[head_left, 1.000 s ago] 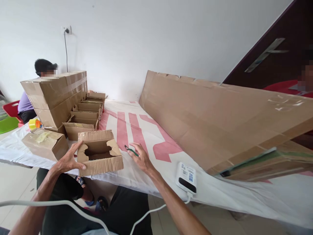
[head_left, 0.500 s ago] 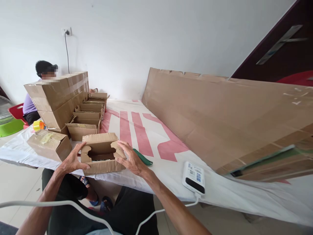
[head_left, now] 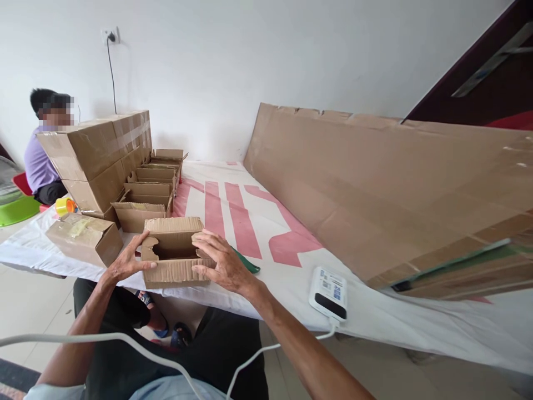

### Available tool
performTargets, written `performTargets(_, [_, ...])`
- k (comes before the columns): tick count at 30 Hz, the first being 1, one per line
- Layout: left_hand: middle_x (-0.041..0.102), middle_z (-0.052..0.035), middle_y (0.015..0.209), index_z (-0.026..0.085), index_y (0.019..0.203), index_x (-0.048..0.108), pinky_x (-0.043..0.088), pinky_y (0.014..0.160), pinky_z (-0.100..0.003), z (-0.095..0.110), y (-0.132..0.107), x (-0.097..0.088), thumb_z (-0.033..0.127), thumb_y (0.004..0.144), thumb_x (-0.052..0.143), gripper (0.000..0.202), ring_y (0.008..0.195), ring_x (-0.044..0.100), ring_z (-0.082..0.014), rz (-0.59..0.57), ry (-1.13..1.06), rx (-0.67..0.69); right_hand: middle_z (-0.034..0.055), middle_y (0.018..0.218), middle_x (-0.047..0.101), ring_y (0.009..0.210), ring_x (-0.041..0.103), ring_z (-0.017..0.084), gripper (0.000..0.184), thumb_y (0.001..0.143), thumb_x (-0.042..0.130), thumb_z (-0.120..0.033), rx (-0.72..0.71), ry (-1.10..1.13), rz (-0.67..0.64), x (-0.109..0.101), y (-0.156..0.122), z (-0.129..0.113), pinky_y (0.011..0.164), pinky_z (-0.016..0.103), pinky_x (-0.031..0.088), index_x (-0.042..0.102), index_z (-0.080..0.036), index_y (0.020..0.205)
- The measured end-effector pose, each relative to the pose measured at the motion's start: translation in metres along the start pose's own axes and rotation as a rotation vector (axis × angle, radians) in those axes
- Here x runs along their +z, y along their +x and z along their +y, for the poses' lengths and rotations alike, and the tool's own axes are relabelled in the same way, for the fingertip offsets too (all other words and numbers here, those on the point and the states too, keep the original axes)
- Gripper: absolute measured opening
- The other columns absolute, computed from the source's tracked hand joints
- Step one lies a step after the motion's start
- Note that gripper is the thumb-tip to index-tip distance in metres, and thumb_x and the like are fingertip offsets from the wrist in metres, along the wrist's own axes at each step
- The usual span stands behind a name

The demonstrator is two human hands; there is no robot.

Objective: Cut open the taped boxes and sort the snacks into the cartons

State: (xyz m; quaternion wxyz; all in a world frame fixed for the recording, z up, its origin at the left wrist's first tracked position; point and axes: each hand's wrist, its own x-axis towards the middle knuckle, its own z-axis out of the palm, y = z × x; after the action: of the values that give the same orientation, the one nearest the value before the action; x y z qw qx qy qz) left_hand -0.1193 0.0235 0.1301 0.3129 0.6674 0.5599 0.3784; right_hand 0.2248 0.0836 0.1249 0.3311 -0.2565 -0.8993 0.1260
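A small open cardboard box [head_left: 175, 273] stands at the table's near edge, with its back flap upright. My left hand [head_left: 125, 263] holds its left end, thumb along the front wall and fingers behind the corner. At the right end my right hand [head_left: 224, 263] grips the box, thumb on the front and fingers over the side flap. The inside is in shadow, so its contents cannot be made out. Just beyond my right hand lies a dark green object [head_left: 249, 262], partly covered by the hand.
A closed carton [head_left: 83, 240] sits to the left. Behind it are stacked taped cartons [head_left: 94, 150] and a row of open boxes [head_left: 139, 214]. A tape roll [head_left: 64, 206] lies nearby. A white device [head_left: 328, 294] with a cable is on the right, before a large cardboard sheet [head_left: 353, 183]. A person [head_left: 41, 158] sits far left.
The box has shifted slightly to the right and is turned a little. My right fingers have moved further over its side flap. The seated person is further left in view and more upright.
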Motion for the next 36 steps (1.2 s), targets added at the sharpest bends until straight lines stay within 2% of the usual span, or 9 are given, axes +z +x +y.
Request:
performTargets(3, [0.056,-0.0153,0.160,0.027,0.166,0.048,0.056,0.112,-0.052,0.004,0.002,0.002,0.057,0.078,0.089,0.102,0.145,0.057,-0.0389,0.004,-0.030,-0.029,0.0178,0.148,0.065,0.148,0.051,0.040,0.059,0.097,0.078,-0.044,-0.057,-0.083,-0.010,0.003,0.007,-0.014,0.124,0.065,0.043,0.064,-0.022,0.149])
performTargets(9, [0.055,-0.0146,0.162,0.027,0.165,0.050,0.056,0.110,-0.051,0.010,0.003,0.003,0.054,0.078,0.088,0.098,0.144,0.056,-0.0385,0.018,-0.005,-0.040,0.0185,0.144,0.065,0.134,0.059,0.042,0.090,0.080,0.095,-0.045,-0.079,-0.207,-0.089,0.027,0.014,-0.029,0.120,0.068,0.043,0.056,-0.023,0.158])
performTargets(17, [0.052,-0.0158,0.163,0.028,0.167,0.045,0.055,0.110,-0.054,0.004,-0.002,0.003,0.058,0.076,0.089,0.106,0.148,0.053,-0.0406,-0.010,-0.001,-0.021,0.0157,0.120,0.075,0.111,0.067,0.036,0.069,0.084,0.089,-0.035,-0.117,-0.274,-0.130,0.040,0.010,-0.028,0.109,0.058,0.049,0.065,-0.018,0.146])
performTargets(20, [0.052,-0.0136,0.163,0.034,0.161,0.052,0.056,0.109,-0.054,0.004,-0.002,0.001,0.062,0.079,0.086,0.093,0.147,0.054,-0.0399,-0.011,0.004,0.018,0.0141,0.117,0.076,0.108,0.068,0.035,0.067,0.084,0.088,-0.034,-0.130,-0.264,-0.134,0.041,0.007,-0.028,0.108,0.056,0.048,0.065,-0.019,0.146])
performTargets(22, [0.055,-0.0130,0.160,0.032,0.152,0.062,0.057,0.108,-0.052,0.005,0.003,0.003,0.062,0.082,0.083,0.079,0.145,0.057,-0.0388,0.036,-0.007,0.033,0.0136,0.117,0.077,0.107,0.068,0.034,0.069,0.083,0.090,-0.034,-0.140,-0.262,-0.141,0.041,0.006,-0.029,0.108,0.055,0.048,0.065,-0.018,0.145])
performTargets(26, [0.070,-0.0126,0.136,0.024,0.127,0.070,0.059,0.102,-0.047,0.005,0.020,0.014,0.060,0.076,0.088,0.065,0.126,0.069,-0.0339,0.287,-0.088,0.047,0.0136,0.117,0.076,0.107,0.068,0.035,0.074,0.079,0.095,-0.042,-0.140,-0.285,-0.167,0.041,0.003,-0.032,0.107,0.056,0.049,0.065,-0.016,0.142])
performTargets(29, [0.076,-0.0054,0.104,0.022,0.130,0.062,0.062,0.088,-0.040,0.004,0.033,0.023,0.058,0.071,0.092,0.075,0.097,0.075,-0.0254,0.491,-0.231,0.041,0.0137,0.118,0.076,0.108,0.068,0.035,0.079,0.078,0.096,-0.052,-0.137,-0.278,-0.194,0.039,0.001,-0.035,0.105,0.054,0.051,0.065,-0.018,0.142])
performTargets(32, [0.074,-0.0002,0.085,0.018,0.130,0.066,0.059,0.071,-0.031,0.005,0.038,0.025,0.057,0.070,0.092,0.076,0.076,0.071,-0.0195,0.473,-0.294,0.021,0.0146,0.121,0.075,0.109,0.069,0.035,0.080,0.079,0.093,-0.062,-0.141,-0.234,-0.203,0.035,0.001,-0.038,0.105,0.053,0.052,0.066,-0.018,0.140])
performTargets(36, [0.074,-0.0032,0.079,0.016,0.096,0.079,0.055,0.063,-0.028,0.008,0.041,0.023,0.059,0.073,0.089,0.049,0.071,0.068,-0.0190,0.391,-0.276,0.004,0.0142,0.120,0.075,0.109,0.069,0.032,0.068,0.092,0.077,-0.069,-0.165,-0.103,-0.165,0.022,0.013,-0.039,0.103,0.051,0.054,0.069,-0.017,0.136])
